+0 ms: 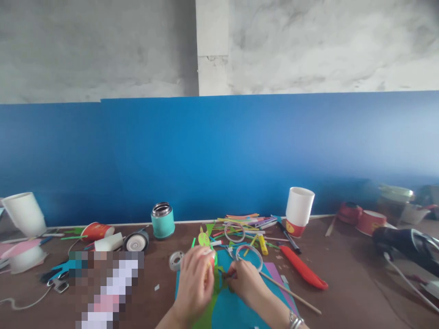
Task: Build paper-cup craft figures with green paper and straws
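Observation:
My left hand (195,279) is wrapped round a paper cup, its fingers closed; red, white and green show at the cup's edge (215,259). Just above those fingers stands a yellow-green paper animal face (203,238) with upright ears; I cannot tell whether it is joined to the cup. My right hand (244,279) is close beside, fingertips pinched together over a small dark bit they mostly hide. Beneath both hands lie blue paper (236,310) and a green paper piece (206,315). A thin wooden stick (291,292) slants out on the right.
Coloured sticks and pens (250,222) lie heaped behind my hands, near two ring-shaped rolls. A tape roll (176,260), a teal jar (163,220), stacked white cups (299,210), a red pouch-like object (305,268) and a black corded tool (404,244) surround the papers.

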The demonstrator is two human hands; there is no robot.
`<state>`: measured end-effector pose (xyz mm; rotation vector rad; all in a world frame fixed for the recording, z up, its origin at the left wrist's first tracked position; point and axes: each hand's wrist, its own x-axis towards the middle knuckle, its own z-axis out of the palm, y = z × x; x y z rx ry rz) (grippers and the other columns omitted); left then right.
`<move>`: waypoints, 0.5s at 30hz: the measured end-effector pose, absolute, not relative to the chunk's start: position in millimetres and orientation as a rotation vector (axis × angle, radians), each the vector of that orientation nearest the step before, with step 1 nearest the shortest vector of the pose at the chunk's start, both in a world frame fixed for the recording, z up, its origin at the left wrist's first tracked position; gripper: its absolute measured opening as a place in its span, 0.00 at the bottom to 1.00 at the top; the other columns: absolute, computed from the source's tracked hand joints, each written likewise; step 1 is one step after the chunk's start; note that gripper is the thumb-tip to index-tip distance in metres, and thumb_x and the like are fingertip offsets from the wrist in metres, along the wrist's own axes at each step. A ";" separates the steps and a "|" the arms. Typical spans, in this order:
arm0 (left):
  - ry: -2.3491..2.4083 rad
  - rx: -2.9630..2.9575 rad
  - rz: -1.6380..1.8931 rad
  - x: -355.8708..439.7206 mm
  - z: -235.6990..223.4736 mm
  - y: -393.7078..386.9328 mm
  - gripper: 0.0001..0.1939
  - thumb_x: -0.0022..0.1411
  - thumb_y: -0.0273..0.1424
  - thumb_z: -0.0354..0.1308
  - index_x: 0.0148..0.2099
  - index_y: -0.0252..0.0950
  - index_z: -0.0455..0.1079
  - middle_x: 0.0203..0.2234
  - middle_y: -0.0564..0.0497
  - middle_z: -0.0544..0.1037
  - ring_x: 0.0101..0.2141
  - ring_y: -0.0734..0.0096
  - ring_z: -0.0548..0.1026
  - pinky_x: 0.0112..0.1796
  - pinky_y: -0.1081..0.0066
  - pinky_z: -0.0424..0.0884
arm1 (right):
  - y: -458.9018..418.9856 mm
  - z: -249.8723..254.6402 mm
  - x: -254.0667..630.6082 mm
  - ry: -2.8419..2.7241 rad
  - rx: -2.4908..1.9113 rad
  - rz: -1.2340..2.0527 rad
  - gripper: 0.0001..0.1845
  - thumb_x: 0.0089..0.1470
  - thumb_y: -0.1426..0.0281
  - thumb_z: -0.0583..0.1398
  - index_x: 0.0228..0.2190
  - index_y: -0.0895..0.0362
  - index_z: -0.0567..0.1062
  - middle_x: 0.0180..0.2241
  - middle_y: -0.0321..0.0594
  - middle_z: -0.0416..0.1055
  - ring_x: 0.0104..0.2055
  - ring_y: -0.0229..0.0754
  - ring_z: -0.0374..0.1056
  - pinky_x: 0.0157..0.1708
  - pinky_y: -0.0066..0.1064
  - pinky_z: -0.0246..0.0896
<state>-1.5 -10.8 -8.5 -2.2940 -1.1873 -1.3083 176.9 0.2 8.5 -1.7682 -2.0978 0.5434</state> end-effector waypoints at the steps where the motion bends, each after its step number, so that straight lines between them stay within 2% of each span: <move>1: -1.065 -2.396 -1.203 5.8 -7.7 -17.4 0.22 0.60 0.21 0.47 0.56 0.39 0.63 0.47 0.44 0.74 0.50 0.59 0.69 0.50 0.59 0.66 | 0.0 10.7 177.6 -2.090 -1.762 0.533 0.12 0.41 0.76 0.59 0.32 0.59 0.76 0.30 0.44 0.77 0.37 0.48 0.72 0.34 0.30 0.58; 3: -0.961 -2.495 -1.113 20.4 -11.5 -27.1 0.27 0.60 0.20 0.47 0.61 0.34 0.56 0.49 0.41 0.73 0.51 0.60 0.70 0.48 0.63 0.69 | -0.9 14.2 178.9 -2.075 -1.741 0.512 0.17 0.43 0.77 0.58 0.39 0.59 0.74 0.32 0.45 0.77 0.39 0.47 0.71 0.35 0.29 0.58; 6: -1.114 -2.517 -1.151 35.3 -26.9 -30.4 0.32 0.59 0.23 0.49 0.65 0.28 0.46 0.54 0.35 0.68 0.54 0.56 0.67 0.47 0.63 0.72 | -2.8 15.8 180.0 -2.035 -1.664 0.563 0.21 0.43 0.78 0.56 0.42 0.59 0.71 0.28 0.41 0.75 0.34 0.44 0.71 0.30 0.27 0.57; 8: -1.165 -2.561 -1.185 38.5 -38.0 -27.2 0.30 0.61 0.24 0.49 0.64 0.32 0.47 0.53 0.37 0.70 0.53 0.57 0.70 0.45 0.64 0.74 | -4.1 15.8 179.9 -1.997 -1.589 0.622 0.24 0.41 0.78 0.56 0.44 0.59 0.69 0.25 0.38 0.74 0.30 0.42 0.70 0.27 0.26 0.56; 11: -1.187 -2.601 -1.270 37.5 -47.8 -21.7 0.26 0.63 0.25 0.47 0.63 0.37 0.50 0.48 0.40 0.74 0.47 0.60 0.74 0.43 0.64 0.75 | -6.5 17.9 179.1 -1.979 -1.489 0.677 0.28 0.39 0.80 0.56 0.47 0.58 0.66 0.24 0.35 0.72 0.30 0.41 0.70 0.28 0.25 0.57; 15: -1.227 -2.674 -1.313 35.5 -48.5 -20.2 0.25 0.62 0.25 0.47 0.61 0.37 0.53 0.45 0.41 0.74 0.43 0.61 0.76 0.40 0.64 0.76 | -10.1 25.8 178.0 -2.020 -1.438 0.730 0.30 0.39 0.80 0.55 0.48 0.58 0.66 0.24 0.35 0.71 0.30 0.41 0.69 0.28 0.26 0.56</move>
